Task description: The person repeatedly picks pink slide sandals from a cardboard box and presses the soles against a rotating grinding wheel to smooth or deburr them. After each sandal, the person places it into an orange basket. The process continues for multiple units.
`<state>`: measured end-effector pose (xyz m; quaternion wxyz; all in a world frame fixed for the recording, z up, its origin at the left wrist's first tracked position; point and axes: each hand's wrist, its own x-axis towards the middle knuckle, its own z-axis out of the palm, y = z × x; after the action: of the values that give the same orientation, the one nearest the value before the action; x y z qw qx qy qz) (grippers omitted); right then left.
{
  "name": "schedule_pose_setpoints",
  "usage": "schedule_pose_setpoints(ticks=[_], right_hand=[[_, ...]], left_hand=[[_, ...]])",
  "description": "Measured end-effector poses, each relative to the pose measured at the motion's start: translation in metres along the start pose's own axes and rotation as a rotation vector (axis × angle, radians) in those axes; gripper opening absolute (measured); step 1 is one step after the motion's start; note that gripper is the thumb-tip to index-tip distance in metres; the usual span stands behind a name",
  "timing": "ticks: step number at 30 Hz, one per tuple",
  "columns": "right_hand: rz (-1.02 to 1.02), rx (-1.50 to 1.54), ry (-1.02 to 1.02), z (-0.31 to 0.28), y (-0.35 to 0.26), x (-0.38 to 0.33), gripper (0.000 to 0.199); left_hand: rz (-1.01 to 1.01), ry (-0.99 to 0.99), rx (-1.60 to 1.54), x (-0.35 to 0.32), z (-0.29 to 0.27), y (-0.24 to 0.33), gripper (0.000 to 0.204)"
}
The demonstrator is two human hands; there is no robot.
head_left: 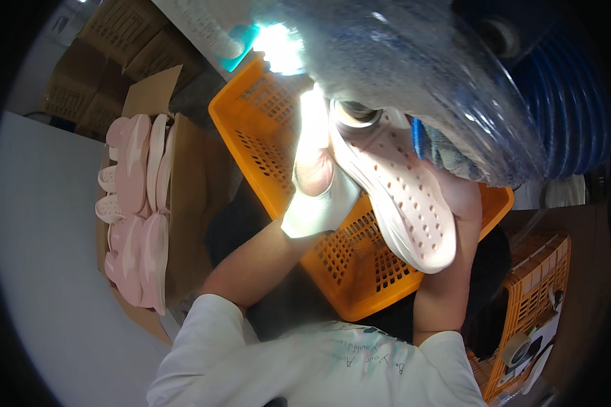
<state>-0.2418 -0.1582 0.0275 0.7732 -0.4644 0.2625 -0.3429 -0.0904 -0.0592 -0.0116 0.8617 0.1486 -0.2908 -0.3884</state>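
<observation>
holding the pale pink shoe (411, 197) over the orange basket (234, 112), upper end beside the metal ring (354, 124). angled lengthwise from upper left, near the ring, down to lower right, holed face showing. gripped along its left edge by the left hand (314, 173), in a white glove (319, 214); flanked on the right by the right hand (458, 197). nearer the ring with the left. cannot tell the closure of the right fingers, hidden behind shoe and clear hood (482, 102).

Shoe (414, 210) over the basket (352, 305), box (195, 197) of shoes (134, 169) left, second basket (516, 302) right
</observation>
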Motion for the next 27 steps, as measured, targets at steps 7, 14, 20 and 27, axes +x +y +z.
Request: schedule_pose_setpoints(ticks=[7, 14, 20, 27], right_hand=[[-0.089, 0.075, -0.021, 0.019, 0.016, 0.043, 0.05], [-0.153, 0.136, -0.06, 0.04, 0.025, 0.082, 0.048], [-0.181, 0.166, -0.062, 0.044, 0.03, 0.082, 0.046], [-0.276, 0.23, 0.026, 0.017, 0.035, 0.077, 0.045]], left_hand=[[-0.107, 0.241, -0.063, -0.005, 0.006, 0.006, 0.035], [-0.161, 0.405, -0.043, 0.005, 0.01, 0.02, 0.045], [-0.037, 0.195, -0.132, 0.019, 0.01, 0.023, 0.057], [-0.091, 0.124, -0.132, 0.012, 0.013, 0.025, 0.045]])
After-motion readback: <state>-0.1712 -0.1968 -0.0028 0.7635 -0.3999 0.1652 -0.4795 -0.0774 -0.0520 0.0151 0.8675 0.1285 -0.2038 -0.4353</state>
